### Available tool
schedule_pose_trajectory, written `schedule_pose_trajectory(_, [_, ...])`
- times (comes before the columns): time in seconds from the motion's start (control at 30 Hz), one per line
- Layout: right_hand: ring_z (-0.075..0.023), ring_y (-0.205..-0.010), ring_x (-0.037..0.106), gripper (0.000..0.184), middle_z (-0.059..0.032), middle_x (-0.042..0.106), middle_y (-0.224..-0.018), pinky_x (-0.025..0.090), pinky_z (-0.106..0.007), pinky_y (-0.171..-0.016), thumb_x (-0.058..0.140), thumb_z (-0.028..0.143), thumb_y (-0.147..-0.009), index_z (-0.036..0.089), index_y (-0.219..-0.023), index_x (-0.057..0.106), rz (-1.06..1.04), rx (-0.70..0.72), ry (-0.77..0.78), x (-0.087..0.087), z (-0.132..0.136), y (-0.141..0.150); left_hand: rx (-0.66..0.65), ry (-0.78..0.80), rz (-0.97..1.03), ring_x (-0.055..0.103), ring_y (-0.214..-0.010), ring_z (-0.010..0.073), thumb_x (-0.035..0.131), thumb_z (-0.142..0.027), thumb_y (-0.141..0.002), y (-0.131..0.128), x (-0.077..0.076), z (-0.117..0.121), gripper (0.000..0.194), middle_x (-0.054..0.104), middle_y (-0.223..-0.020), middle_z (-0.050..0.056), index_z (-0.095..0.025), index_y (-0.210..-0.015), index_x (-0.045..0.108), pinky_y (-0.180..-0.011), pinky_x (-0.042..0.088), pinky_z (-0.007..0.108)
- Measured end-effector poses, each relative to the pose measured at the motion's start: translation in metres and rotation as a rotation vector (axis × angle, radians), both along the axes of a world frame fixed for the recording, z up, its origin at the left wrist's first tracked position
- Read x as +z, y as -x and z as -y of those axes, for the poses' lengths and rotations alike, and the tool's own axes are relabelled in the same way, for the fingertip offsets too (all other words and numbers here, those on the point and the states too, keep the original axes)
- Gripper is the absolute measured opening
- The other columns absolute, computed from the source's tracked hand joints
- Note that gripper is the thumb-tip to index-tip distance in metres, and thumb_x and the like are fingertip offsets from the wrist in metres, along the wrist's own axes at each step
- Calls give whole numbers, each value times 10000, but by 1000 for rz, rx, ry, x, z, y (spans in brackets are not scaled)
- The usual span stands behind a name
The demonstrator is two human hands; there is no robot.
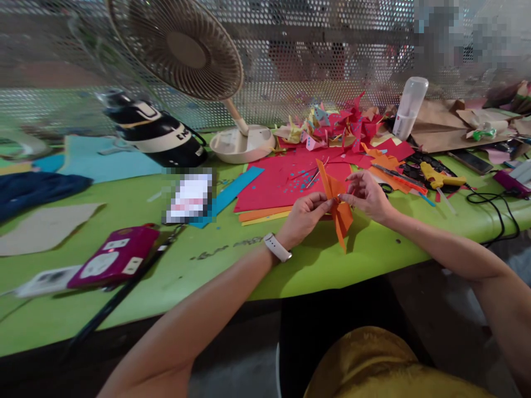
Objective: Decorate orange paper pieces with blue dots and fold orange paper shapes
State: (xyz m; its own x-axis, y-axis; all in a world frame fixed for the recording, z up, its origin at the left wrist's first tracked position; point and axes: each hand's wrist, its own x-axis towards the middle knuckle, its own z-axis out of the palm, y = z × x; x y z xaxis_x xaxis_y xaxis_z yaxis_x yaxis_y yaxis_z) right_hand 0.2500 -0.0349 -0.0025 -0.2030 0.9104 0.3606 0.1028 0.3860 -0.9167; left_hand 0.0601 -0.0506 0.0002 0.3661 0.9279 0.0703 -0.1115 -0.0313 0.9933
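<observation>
Above the front part of the green table, my left hand [306,220] pinches the middle of an orange folded paper shape [331,185], thumb and fingers pressed together on it. From the other side my right hand [365,198] also closes on its centre with thumb and forefinger, while the other fingers curl loosely. The paper has pointed flaps rising above and hanging below the hands. Behind it lies a stack of red paper sheets [274,179] scattered with small blue bits, with orange and yellow sheets under its front edge.
A fan [243,145], a dark bottle [166,138] and folded paper pieces [360,124] stand along the mesh. To the right lie a yellow glue gun [440,177] with a black cord and scissors [385,188]. A purple power strip [114,257] and phone [189,198] lie left.
</observation>
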Motion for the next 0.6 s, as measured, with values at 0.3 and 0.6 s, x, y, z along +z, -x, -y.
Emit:
schedule_pose_trajectory(0.3, [-134, -703, 543, 324, -21, 619, -781, 447, -288, -643, 624, 520, -897, 207, -829, 673, 219, 0, -261, 1, -2, -4, -11, -4, 15, 672, -726, 143, 805, -523, -711, 0, -1, -1, 403, 730, -835, 20, -169, -871, 699, -748, 594, 307])
schedule_pose_trajectory(0.6, [-134, -707, 580, 358, -27, 632, -813, 476, -293, -666, 618, 546, -887, 198, -804, 621, 179, -27, -169, 0, 1, 0, -23, -19, 13, 684, -773, 155, 806, -516, -718, -2, -4, -2, 400, 732, -852, 23, -170, -877, 685, -776, 593, 315])
